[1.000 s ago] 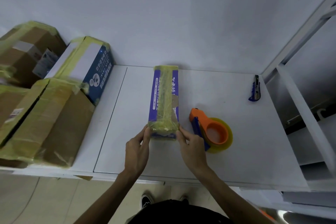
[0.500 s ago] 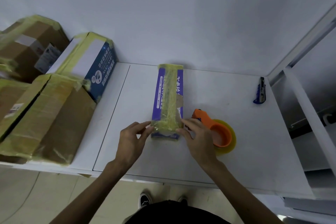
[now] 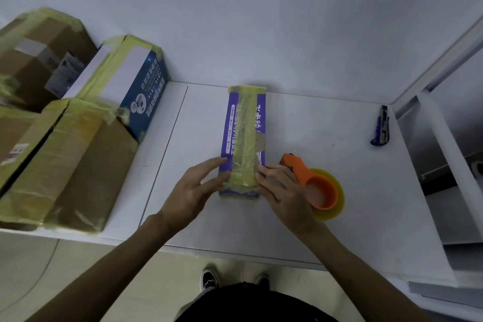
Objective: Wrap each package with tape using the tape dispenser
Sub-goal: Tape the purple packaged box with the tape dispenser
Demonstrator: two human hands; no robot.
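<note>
A long purple package (image 3: 244,136) lies lengthwise on the white table (image 3: 326,125), with a yellow tape strip along its top and over both ends. My left hand (image 3: 194,191) touches its near left side with straight fingers. Against the near right corner, my right hand (image 3: 283,189) presses the tape with relaxed fingers. The orange tape dispenser (image 3: 313,185) with its yellow roll lies just right of my right hand, partly hidden by it.
Several taped cardboard boxes (image 3: 65,162) and a blue-and-white taped box (image 3: 130,86) crowd the table's left side. A blue utility knife (image 3: 381,128) lies at the far right. A white shelf frame (image 3: 449,138) borders the right edge.
Both hands slid from the package's near end onto its sides. My left hand spread flatter against the left side. The package and dispenser stayed in place.
</note>
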